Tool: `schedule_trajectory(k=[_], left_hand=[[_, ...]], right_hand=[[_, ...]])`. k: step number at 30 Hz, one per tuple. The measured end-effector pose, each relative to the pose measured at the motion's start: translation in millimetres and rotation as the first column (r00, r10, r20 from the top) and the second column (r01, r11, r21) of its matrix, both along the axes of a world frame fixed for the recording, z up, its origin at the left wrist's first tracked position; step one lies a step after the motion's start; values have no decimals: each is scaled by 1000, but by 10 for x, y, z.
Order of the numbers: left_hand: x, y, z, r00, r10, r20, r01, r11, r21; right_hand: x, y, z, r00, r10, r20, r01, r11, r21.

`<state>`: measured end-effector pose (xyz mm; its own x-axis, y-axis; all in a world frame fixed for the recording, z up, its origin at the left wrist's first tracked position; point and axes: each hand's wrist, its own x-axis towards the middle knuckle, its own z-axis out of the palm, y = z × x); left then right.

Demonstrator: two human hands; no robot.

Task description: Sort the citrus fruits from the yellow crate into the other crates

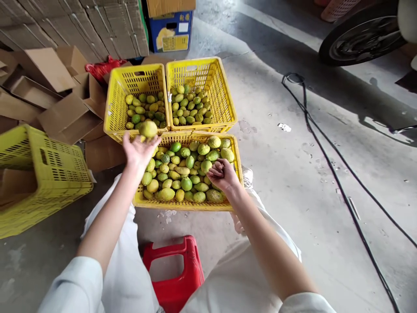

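My left hand [139,151] is palm up over the near yellow crate [185,205], fingers spread, and a yellow-green fruit [148,128] sits at its fingertips, just above the crate's far left corner. My right hand [222,174] hangs over the right side of the same crate with fingers curled together; what they hold, if anything, is hidden. The crate is heaped with green and yellow fruit [182,174]. Two more yellow crates, far left [112,117] and far right [224,108], each hold a shallow layer of smaller fruit.
A tipped yellow crate [42,182] lies at left beside flattened cardboard boxes [48,87]. A red plastic stool [177,269] stands between my knees. Black cables [329,161] run over the concrete floor at right, and a vehicle wheel [361,37] is at the top right.
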<state>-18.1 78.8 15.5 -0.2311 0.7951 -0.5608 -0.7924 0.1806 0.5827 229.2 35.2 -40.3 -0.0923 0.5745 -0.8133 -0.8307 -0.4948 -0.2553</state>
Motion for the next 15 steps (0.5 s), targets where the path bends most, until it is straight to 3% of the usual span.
schedule_trajectory(k=[4, 10, 15], left_hand=[[-312, 98, 219, 984, -28, -177, 64, 978, 199], [-448, 67, 121, 902, -92, -421, 209, 948, 242], [-373, 39, 71, 921, -100, -376, 202, 948, 245]], right_hand=[[58, -34, 27, 1000, -16, -8, 16, 1000, -19], [95, -35, 17, 999, -24, 43, 26, 999, -36], [82, -38, 27, 997, -15, 72, 19, 998, -55]])
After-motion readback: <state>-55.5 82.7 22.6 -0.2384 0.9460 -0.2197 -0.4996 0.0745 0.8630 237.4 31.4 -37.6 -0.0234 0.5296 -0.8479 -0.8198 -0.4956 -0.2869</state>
